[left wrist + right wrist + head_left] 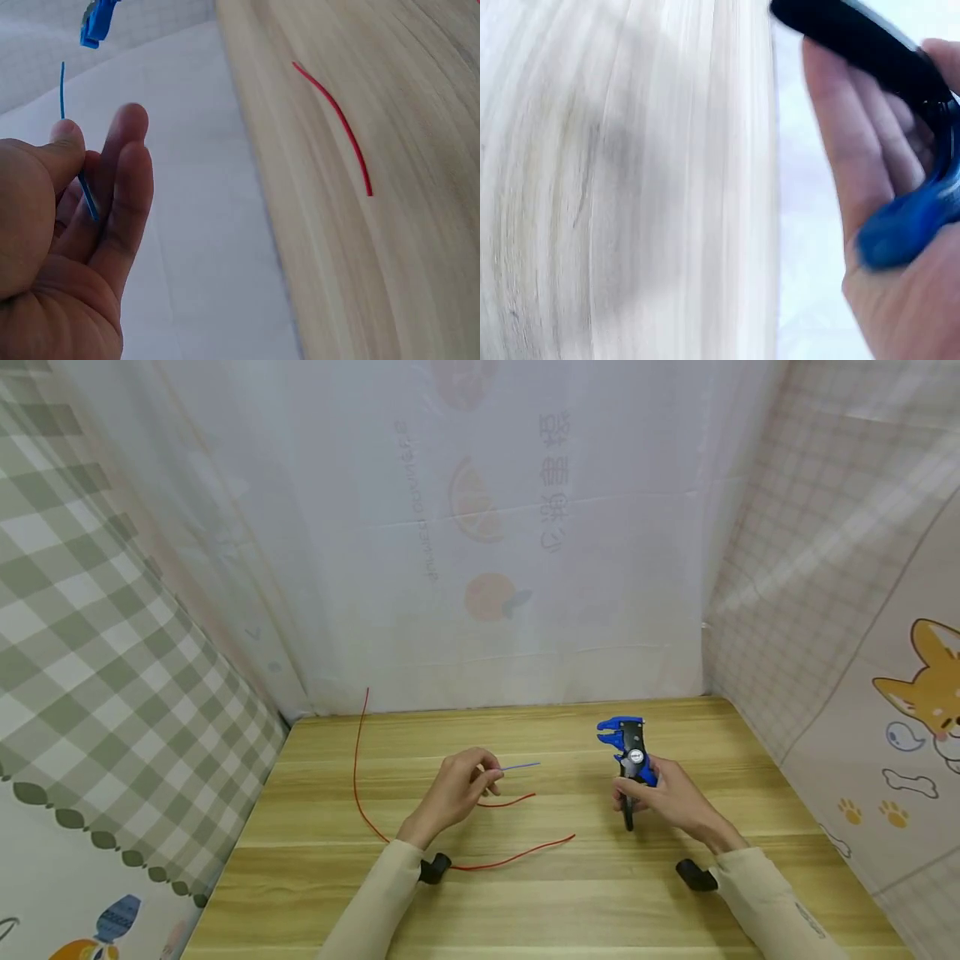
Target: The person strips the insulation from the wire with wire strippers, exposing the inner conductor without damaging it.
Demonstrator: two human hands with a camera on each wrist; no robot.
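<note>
Between thumb and forefinger, my left hand (459,789) pinches a short blue wire (521,766). One end sticks out to the right toward the tool; in the left wrist view the blue wire (62,91) also runs down behind the thumb across the fingers. My right hand (671,797) grips the handles of a blue and black wire stripper (632,752), its blue jaws pointing left and apart from the wire. In the right wrist view a black handle (862,41) lies along the fingers and a blue handle (907,229) rests against the palm.
A short red wire (510,802) lies beside my left hand on the wooden table (570,902). A longer red wire (356,768) curves under the left wrist, its other end right of it. White and patterned curtains (360,635) enclose the table's back and sides.
</note>
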